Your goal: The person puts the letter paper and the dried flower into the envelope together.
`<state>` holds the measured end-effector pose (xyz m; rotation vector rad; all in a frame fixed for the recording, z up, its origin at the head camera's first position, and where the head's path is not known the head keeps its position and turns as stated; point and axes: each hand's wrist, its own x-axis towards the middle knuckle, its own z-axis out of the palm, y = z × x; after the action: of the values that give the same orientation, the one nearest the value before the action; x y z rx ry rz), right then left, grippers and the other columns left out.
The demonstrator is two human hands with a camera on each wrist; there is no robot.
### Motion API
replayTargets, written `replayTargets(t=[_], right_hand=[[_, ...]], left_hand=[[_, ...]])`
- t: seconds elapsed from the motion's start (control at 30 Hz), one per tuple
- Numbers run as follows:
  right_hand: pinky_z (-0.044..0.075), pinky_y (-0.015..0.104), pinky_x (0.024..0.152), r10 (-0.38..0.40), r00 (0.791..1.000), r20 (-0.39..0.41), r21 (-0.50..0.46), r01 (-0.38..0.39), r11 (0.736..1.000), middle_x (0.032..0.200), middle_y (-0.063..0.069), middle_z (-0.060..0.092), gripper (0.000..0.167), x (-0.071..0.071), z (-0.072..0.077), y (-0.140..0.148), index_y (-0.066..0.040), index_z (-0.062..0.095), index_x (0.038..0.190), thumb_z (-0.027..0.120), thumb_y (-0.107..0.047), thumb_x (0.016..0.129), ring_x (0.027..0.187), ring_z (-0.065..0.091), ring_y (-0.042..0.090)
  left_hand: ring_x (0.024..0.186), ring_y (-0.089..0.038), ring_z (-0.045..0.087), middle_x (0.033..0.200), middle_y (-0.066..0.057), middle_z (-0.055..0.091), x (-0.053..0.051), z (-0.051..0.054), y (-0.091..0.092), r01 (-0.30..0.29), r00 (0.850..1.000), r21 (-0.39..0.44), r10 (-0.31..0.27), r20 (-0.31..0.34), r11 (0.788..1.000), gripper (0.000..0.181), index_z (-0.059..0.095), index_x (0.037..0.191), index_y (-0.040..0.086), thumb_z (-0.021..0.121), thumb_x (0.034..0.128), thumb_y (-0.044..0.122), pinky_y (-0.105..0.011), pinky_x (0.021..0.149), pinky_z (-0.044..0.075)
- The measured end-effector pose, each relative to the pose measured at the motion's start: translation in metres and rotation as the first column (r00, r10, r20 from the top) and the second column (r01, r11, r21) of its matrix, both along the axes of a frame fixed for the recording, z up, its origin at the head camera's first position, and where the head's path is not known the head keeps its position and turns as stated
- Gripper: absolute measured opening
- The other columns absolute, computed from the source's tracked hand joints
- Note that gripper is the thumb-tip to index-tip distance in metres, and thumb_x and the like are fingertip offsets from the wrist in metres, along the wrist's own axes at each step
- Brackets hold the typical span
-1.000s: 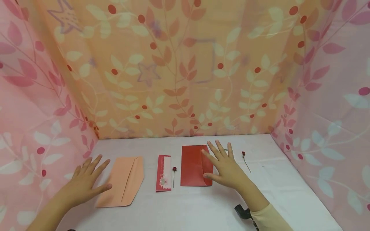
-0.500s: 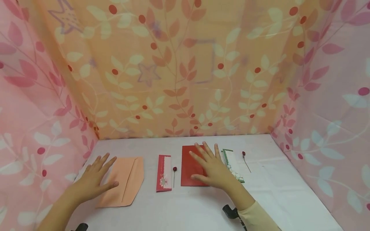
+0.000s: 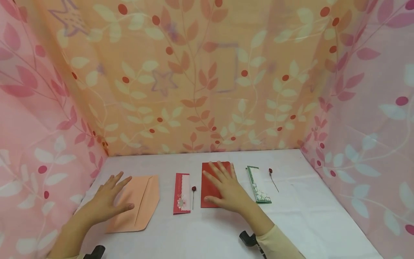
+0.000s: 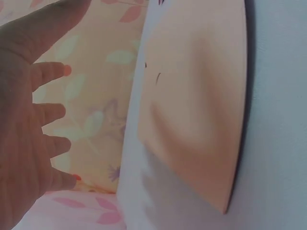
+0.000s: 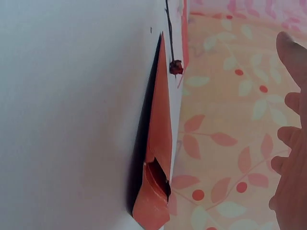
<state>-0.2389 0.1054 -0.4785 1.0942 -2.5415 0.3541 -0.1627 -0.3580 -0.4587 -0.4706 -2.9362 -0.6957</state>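
Note:
My left hand (image 3: 105, 205), fingers spread, hovers over the left part of a peach envelope (image 3: 147, 210). In the left wrist view a gap separates the hand (image 4: 19, 129) from the peach envelope (image 4: 192, 105). Fingers also spread, my right hand (image 3: 228, 192) hovers over a red envelope (image 3: 208, 189) and covers much of it. The right wrist view has the red envelope (image 5: 160, 110) lying with its opening slightly gaping, apart from the hand (image 5: 293, 158). Neither hand holds anything.
Between the envelopes lie a pink-red folded card (image 3: 181, 194) and a small dried rose (image 3: 194, 189). Right of the red envelope lie a green-edged card (image 3: 258, 185) and another rose (image 3: 270, 171). Patterned curtains (image 3: 194, 79) enclose the white table (image 3: 174, 237) at the back and sides.
My right hand has moved left across the red envelope, uncovering the green-edged card. My left hand has shifted slightly right over the peach envelope. The items on the table stay put.

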Motion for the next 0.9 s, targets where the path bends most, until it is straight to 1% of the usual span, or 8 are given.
replayTargets(t=[0.13, 0.27, 0.37, 0.47, 0.6, 0.7, 0.8, 0.9], right_hand=[[0.001, 0.072, 0.121, -0.001, 1.000, 0.008, 0.002, 0.001, 1.000, 0.173, -0.002, 0.008, 0.090, 0.002, -0.005, -0.005, -0.036, 0.020, 0.164, 0.062, -0.067, 0.091, 0.160, 0.006, 0.031], [0.007, 0.075, 0.118, 0.010, 1.000, 0.006, 0.000, -0.010, 1.000, 0.173, -0.002, 0.009, 0.091, 0.002, -0.010, -0.014, -0.037, 0.019, 0.164, 0.064, -0.066, 0.090, 0.159, 0.012, 0.034], [0.007, 0.075, 0.118, 0.028, 0.999, 0.025, 0.000, -0.028, 1.000, 0.173, -0.002, 0.008, 0.091, 0.002, -0.012, -0.024, -0.037, 0.018, 0.164, 0.062, -0.068, 0.091, 0.158, 0.013, 0.035], [0.006, 0.074, 0.119, 0.038, 0.998, 0.058, 0.007, -0.039, 0.999, 0.173, -0.002, 0.008, 0.089, 0.003, -0.011, -0.036, -0.038, 0.017, 0.164, 0.058, -0.070, 0.092, 0.159, 0.008, 0.032], [0.006, 0.071, 0.121, 0.041, 0.994, 0.100, 0.005, -0.041, 0.999, 0.173, -0.005, 0.008, 0.089, 0.006, -0.009, -0.051, -0.039, 0.016, 0.164, 0.058, -0.070, 0.092, 0.160, 0.004, 0.027], [0.007, 0.071, 0.121, 0.044, 0.993, 0.110, 0.004, -0.045, 0.999, 0.173, -0.005, 0.009, 0.088, 0.008, -0.009, -0.061, -0.036, 0.020, 0.163, 0.060, -0.068, 0.092, 0.160, 0.005, 0.028], [0.008, 0.071, 0.121, 0.065, 0.992, 0.111, -0.010, -0.064, 0.998, 0.173, -0.004, 0.011, 0.086, 0.008, -0.010, -0.071, -0.032, 0.027, 0.162, 0.063, -0.064, 0.092, 0.159, 0.010, 0.030], [0.008, 0.070, 0.122, 0.079, 0.990, 0.113, -0.012, -0.078, 0.997, 0.173, -0.005, 0.011, 0.084, 0.008, -0.012, -0.081, -0.030, 0.029, 0.162, 0.064, -0.061, 0.093, 0.159, 0.013, 0.030]], left_hand=[[0.148, -0.063, 0.008, 0.168, -0.026, 0.015, -0.001, -0.008, 0.002, 0.016, 1.000, 0.036, -0.017, 0.009, 0.999, 0.095, 0.035, 0.159, 0.017, 0.082, 0.0830, 0.050, -0.087, 0.105, 0.005], [0.148, -0.063, 0.010, 0.167, -0.026, 0.016, -0.004, -0.015, 0.005, 0.026, 1.000, 0.040, -0.026, 0.010, 0.999, 0.094, 0.036, 0.158, 0.017, 0.082, 0.0831, 0.049, -0.088, 0.104, 0.007], [0.148, -0.063, 0.011, 0.167, -0.026, 0.018, -0.006, -0.016, 0.007, 0.023, 1.000, 0.038, -0.024, 0.011, 0.999, 0.093, 0.037, 0.158, 0.018, 0.082, 0.0829, 0.050, -0.088, 0.102, 0.009], [0.147, -0.064, 0.012, 0.166, -0.027, 0.020, -0.007, -0.016, 0.008, 0.024, 1.000, 0.045, -0.024, 0.015, 0.999, 0.093, 0.039, 0.157, 0.017, 0.083, 0.0818, 0.051, -0.089, 0.101, 0.011], [0.146, -0.064, 0.013, 0.166, -0.026, 0.020, -0.010, -0.017, 0.010, 0.033, 0.999, 0.047, -0.033, 0.015, 0.998, 0.092, 0.041, 0.155, 0.017, 0.084, 0.0803, 0.050, -0.088, 0.102, 0.013], [0.147, -0.064, 0.013, 0.166, -0.025, 0.020, -0.013, -0.019, 0.010, 0.037, 0.999, 0.046, -0.038, 0.016, 0.998, 0.093, 0.041, 0.155, 0.017, 0.085, 0.0797, 0.050, -0.087, 0.104, 0.013], [0.147, -0.063, 0.012, 0.167, -0.025, 0.019, -0.014, -0.020, 0.010, 0.040, 0.999, 0.054, -0.042, 0.030, 0.998, 0.094, 0.041, 0.156, 0.018, 0.085, 0.0795, 0.051, -0.086, 0.105, 0.011], [0.147, -0.064, 0.012, 0.167, -0.025, 0.019, -0.014, -0.020, 0.011, 0.041, 0.998, 0.053, -0.043, 0.036, 0.998, 0.094, 0.041, 0.155, 0.018, 0.085, 0.0793, 0.051, -0.087, 0.104, 0.012]])
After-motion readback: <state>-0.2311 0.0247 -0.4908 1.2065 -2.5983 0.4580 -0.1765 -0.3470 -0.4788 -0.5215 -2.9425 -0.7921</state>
